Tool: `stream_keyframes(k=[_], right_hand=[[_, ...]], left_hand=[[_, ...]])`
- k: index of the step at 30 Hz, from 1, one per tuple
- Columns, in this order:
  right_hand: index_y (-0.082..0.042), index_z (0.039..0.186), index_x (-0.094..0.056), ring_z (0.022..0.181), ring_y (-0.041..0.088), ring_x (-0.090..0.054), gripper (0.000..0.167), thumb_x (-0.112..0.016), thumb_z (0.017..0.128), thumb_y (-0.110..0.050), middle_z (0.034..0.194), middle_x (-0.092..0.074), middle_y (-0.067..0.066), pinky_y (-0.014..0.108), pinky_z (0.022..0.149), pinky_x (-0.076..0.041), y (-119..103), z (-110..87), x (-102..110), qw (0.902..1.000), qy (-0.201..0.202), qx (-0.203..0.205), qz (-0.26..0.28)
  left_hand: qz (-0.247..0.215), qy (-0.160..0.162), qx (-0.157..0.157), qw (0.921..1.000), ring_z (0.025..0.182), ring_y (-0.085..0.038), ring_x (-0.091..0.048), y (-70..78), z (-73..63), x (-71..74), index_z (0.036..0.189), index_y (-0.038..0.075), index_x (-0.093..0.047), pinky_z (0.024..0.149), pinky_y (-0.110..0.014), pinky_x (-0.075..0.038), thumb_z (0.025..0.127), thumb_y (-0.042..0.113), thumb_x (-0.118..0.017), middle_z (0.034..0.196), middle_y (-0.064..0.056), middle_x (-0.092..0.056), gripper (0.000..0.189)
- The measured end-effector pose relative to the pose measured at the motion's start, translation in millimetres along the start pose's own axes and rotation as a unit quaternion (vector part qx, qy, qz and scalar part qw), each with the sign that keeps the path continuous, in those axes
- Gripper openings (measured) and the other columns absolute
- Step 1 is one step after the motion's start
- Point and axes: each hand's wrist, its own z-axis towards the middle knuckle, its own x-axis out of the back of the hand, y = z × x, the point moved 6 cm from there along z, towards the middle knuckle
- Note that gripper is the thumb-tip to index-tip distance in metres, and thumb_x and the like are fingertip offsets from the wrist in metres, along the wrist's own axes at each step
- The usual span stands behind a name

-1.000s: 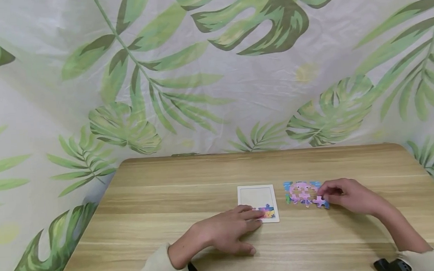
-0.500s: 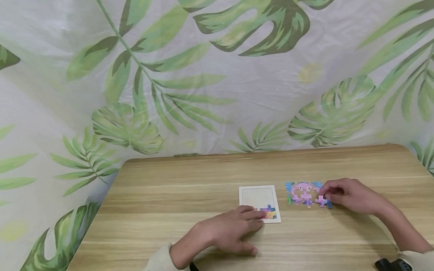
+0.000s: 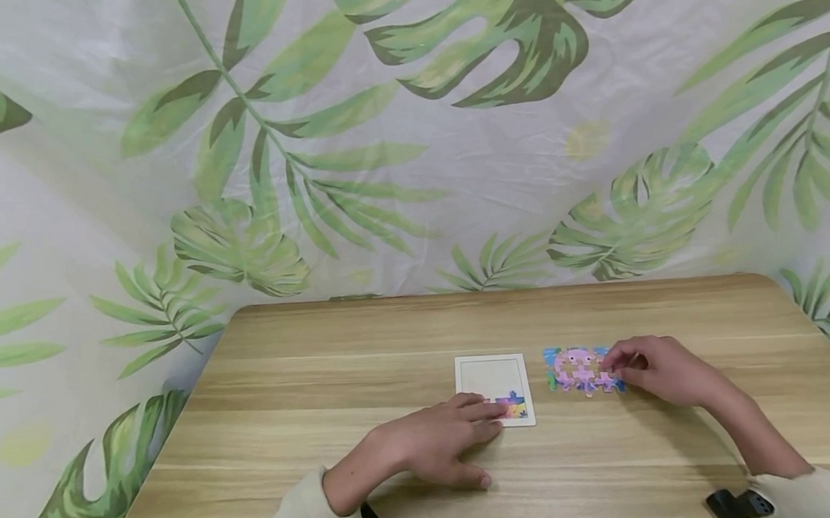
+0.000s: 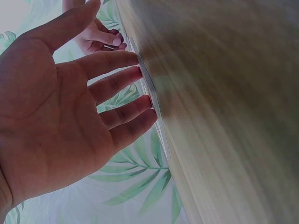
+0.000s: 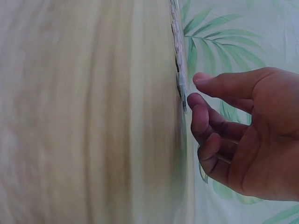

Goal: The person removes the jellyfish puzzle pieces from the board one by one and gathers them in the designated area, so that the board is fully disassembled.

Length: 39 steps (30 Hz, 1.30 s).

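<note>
My left hand [image 3: 435,442] lies spread, its fingertips resting on the near part of a white puzzle board [image 3: 490,374]. Beside those fingers, a few joined jigsaw pieces [image 3: 517,407] in yellow, pink and blue sit in the board's lower right corner. To the right, several pink and blue jigsaw pieces [image 3: 581,374] form a sea-creature picture on the table. My right hand [image 3: 663,369] bends over their right edge, fingertips right at a jigsaw piece [image 5: 181,86]. In the right wrist view its thumb and forefinger stand slightly apart, with nothing between them.
The pieces and board lie on a wood-grain table [image 3: 336,357]. Behind it hangs a pale cloth [image 3: 384,214] with green leaves. A dark wrist device [image 3: 740,504] sits at the right sleeve.
My right hand has moved slightly left, and the jigsaw piece under its fingertips has slid left and up against the other pieces. The left hand has stayed on the board.
</note>
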Motion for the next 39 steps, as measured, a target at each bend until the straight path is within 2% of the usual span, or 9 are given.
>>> stream_keyframes(k=[10,17,27,39], right_hand=[[-0.011,0.111,-0.077,0.08,0.002,-0.058,0.022,-0.077,0.091,-0.002,0.099,-0.071,-0.001,0.023,0.068,-0.051,5,-2.0,-2,0.9999,-0.008,-0.011,0.009],[-0.013,0.111,-0.077,0.078,0.003,-0.057,0.022,-0.074,0.092,-0.001,0.098,-0.07,-0.001,0.023,0.068,-0.05,4,-2.2,-2,0.9998,-0.007,-0.019,0.006],[-0.01,0.111,-0.077,0.081,0.003,-0.062,0.017,-0.078,0.094,-0.006,0.099,-0.072,-0.001,0.023,0.069,-0.054,-4,-1.1,-1,0.9999,-0.002,-0.016,0.002],[-0.008,0.112,-0.075,0.084,0.005,-0.064,0.013,-0.076,0.099,-0.01,0.098,-0.075,-0.002,0.023,0.069,-0.055,-23,8.3,-7,0.9998,-0.012,0.009,0.014]], left_hand=[[-0.001,-0.007,0.004,1.0,0.165,-0.03,-0.028,0.3,0.1,-0.2,0.163,0.015,-0.048,0.133,-0.041,-0.032,0.104,0.05,-0.067,0.179,0.006,-0.026,0.072],[-0.002,-0.009,0.004,0.9999,0.165,-0.03,-0.028,0.6,-0.1,0.1,0.164,0.015,-0.047,0.133,-0.041,-0.033,0.104,0.051,-0.067,0.179,0.006,-0.025,0.072],[0.008,-0.01,0.005,0.9999,0.165,-0.029,-0.028,0.8,-0.3,1.0,0.164,0.016,-0.047,0.133,-0.039,-0.031,0.104,0.052,-0.066,0.179,0.007,-0.025,0.072],[0.039,0.0,0.006,0.9992,0.165,-0.029,-0.029,2.8,-1.9,0.3,0.163,0.015,-0.047,0.133,-0.037,-0.032,0.104,0.054,-0.065,0.179,0.006,-0.027,0.073]])
